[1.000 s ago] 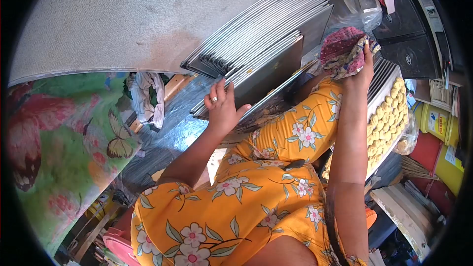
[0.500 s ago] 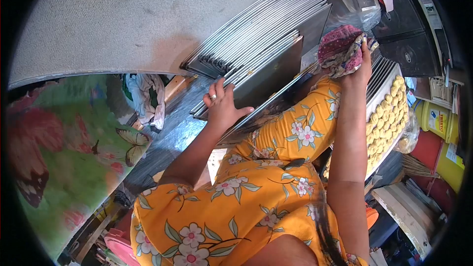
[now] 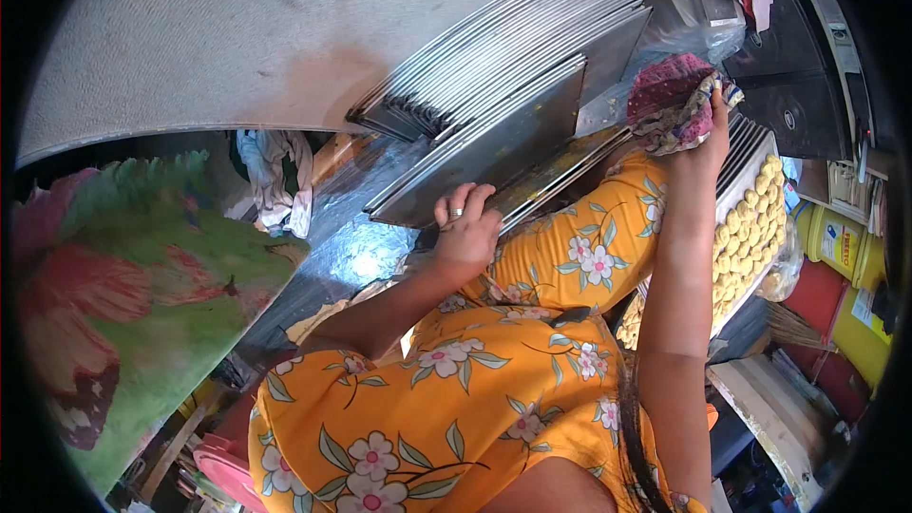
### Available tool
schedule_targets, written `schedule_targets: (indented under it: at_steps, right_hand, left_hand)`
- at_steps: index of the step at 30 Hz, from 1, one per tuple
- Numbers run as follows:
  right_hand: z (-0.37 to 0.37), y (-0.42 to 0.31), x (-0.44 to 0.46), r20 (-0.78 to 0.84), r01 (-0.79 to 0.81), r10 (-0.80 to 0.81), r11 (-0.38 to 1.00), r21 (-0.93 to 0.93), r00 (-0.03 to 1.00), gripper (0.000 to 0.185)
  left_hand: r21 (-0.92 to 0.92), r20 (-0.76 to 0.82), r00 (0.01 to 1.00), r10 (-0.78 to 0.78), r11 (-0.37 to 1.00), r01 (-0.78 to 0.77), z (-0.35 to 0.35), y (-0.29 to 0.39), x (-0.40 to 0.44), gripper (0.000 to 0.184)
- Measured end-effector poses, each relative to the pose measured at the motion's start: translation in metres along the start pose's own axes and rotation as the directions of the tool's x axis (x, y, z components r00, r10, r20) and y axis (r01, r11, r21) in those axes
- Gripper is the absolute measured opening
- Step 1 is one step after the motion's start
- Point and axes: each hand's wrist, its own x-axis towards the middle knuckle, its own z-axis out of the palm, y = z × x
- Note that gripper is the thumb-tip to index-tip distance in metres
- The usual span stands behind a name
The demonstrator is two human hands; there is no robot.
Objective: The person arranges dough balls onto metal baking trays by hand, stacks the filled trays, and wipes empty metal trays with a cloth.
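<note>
My left hand (image 3: 467, 233) is closed on the near end of a flat metal baking tray (image 3: 551, 182), which leans at an angle by my knee. Yellowish specks dot this tray's surface. A bunched pink and patterned cloth (image 3: 673, 100) is gripped in my right hand (image 3: 703, 144), close to the tray's far end. Just beyond stands a smaller group of upright trays (image 3: 503, 147), with a larger row of metal trays (image 3: 513, 47) behind it.
To my right, a tray of yellow dough pieces (image 3: 746, 237) tops a stack of dark trays. Yellow buckets (image 3: 841, 237) and a broom (image 3: 790, 323) are farther right. A butterfly-patterned cloth (image 3: 171, 313) hangs at left, below a pale grey surface (image 3: 209, 28).
My left hand has come off the standing trays' edges, moved right and closed on the nearer tray. The right hand with the cloth has shifted slightly right.
</note>
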Motion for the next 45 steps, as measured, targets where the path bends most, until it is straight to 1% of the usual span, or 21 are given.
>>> schedule_targets:
  at_steps: [2, 4, 7, 8, 10, 14, 17, 18, 21, 22, 24, 25, 27, 28, 31, 34, 37, 40, 43, 45]
  right_hand:
    - [0.003, 0.0, -0.003, -0.01, 0.006, -0.006, 1.0, -0.029, 1.0, 0.04]
    - [0.002, -0.002, -0.003, 0.0, -0.028, 0.028, 0.999, -0.025, 1.0, 0.04]
    - [-0.004, -0.001, 0.001, 0.037, -0.045, 0.046, 0.999, -0.008, 0.998, 0.039]
    - [-0.006, -0.001, 0.003, 0.053, -0.045, 0.045, 0.999, -0.001, 0.998, 0.039]
    - [-0.003, -0.001, 0.001, 0.035, -0.037, 0.037, 0.999, -0.009, 0.999, 0.038]
    - [0.004, -0.001, -0.003, 0.03, -0.026, 0.026, 1.0, -0.002, 0.999, 0.037]
    - [0.007, -0.001, -0.007, 0.029, -0.021, 0.021, 1.0, 0.006, 0.999, 0.037]
    - [0.007, -0.001, -0.007, 0.022, -0.017, 0.017, 1.0, 0.006, 1.0, 0.037]
    - [0.005, 0.0, -0.005, 0.039, 0.005, -0.005, 1.0, 0.012, 0.999, 0.038]
    - [0.003, 0.0, -0.004, 0.031, -0.006, 0.005, 1.0, 0.016, 1.0, 0.038]
    - [-0.001, -0.001, -0.001, 0.017, -0.038, 0.038, 0.999, 0.022, 0.999, 0.037]
    - [0.001, 0.0, -0.001, 0.002, -0.009, 0.009, 1.0, 0.005, 1.0, 0.037]
    - [-0.004, -0.001, 0.003, 0.054, -0.048, 0.047, 0.999, 0.004, 0.997, 0.037]
    - [-0.004, 0.0, 0.003, 0.046, -0.027, 0.027, 1.0, -0.005, 0.999, 0.037]
    - [-0.003, 0.0, 0.001, 0.059, -0.03, 0.03, 1.0, -0.004, 0.998, 0.037]
    - [-0.002, -0.001, -0.001, 0.061, -0.045, 0.044, 0.999, 0.008, 0.997, 0.037]
    - [-0.003, -0.001, -0.001, 0.054, -0.052, 0.051, 0.999, 0.013, 0.997, 0.037]
    - [-0.001, -0.001, -0.002, 0.027, -0.019, 0.019, 1.0, 0.003, 0.999, 0.037]
    - [0.002, -0.001, -0.005, 0.008, 0.0, 0.001, 0.999, -0.035, 1.0, 0.037]
    - [0.006, -0.001, -0.009, -0.012, -0.002, 0.002, 0.999, -0.037, 1.0, 0.037]
  left_hand:
    - [-0.014, -0.002, 1.0, 0.018, 1.0, -0.018, 0.004, -0.001, -0.002, 0.01]
    - [-0.048, -0.019, 0.998, 0.053, 0.997, -0.054, 0.007, -0.001, -0.005, 0.01]
    - [-0.117, 0.014, 1.0, -0.001, 0.993, 0.003, 0.003, -0.004, -0.002, 0.008]
    - [-0.098, 0.037, 0.999, 0.018, 0.995, -0.014, 0.001, -0.007, 0.001, 0.007]
    - [-0.06, 0.081, 0.995, 0.058, 0.997, -0.054, -0.005, -0.015, 0.01, 0.009]
    - [0.124, 0.115, 0.987, 0.109, 0.985, -0.123, -0.006, -0.023, 0.019, 0.013]
    - [0.1, 0.017, 1.0, -0.026, 0.995, 0.024, -0.009, -0.022, 0.02, 0.02]
    - [0.178, 0.045, 0.993, -0.108, 0.979, 0.098, -0.022, -0.02, 0.024, 0.048]
    - [0.194, -0.029, 0.96, -0.277, 0.941, 0.277, -0.024, -0.033, 0.025, 0.082]
    - [0.216, -0.002, 0.945, -0.326, 0.923, 0.319, -0.022, -0.036, 0.023, 0.101]
    - [0.183, -0.006, 0.94, -0.342, 0.923, 0.338, -0.021, -0.037, 0.022, 0.099]
    - [0.168, -0.005, 0.935, -0.355, 0.921, 0.351, -0.021, -0.037, 0.019, 0.099]
    - [0.185, -0.02, 0.948, -0.318, 0.931, 0.316, -0.018, -0.035, 0.016, 0.099]
    - [0.191, -0.027, 0.955, -0.295, 0.936, 0.294, -0.017, -0.033, 0.015, 0.099]
    - [0.138, -0.039, 0.96, -0.278, 0.95, 0.28, -0.016, -0.028, 0.015, 0.094]
    - [0.178, -0.043, 0.961, -0.272, 0.945, 0.275, -0.017, -0.026, 0.016, 0.094]
    - [0.205, -0.015, 0.964, -0.267, 0.943, 0.264, -0.02, -0.025, 0.017, 0.095]
    - [0.189, -0.015, 0.961, -0.275, 0.943, 0.273, -0.014, -0.025, 0.012, 0.099]
    - [0.208, -0.028, 0.962, -0.271, 0.94, 0.27, -0.01, -0.027, 0.009, 0.098]
    - [0.193, 0.0, 0.956, -0.293, 0.938, 0.287, -0.014, -0.028, 0.013, 0.096]
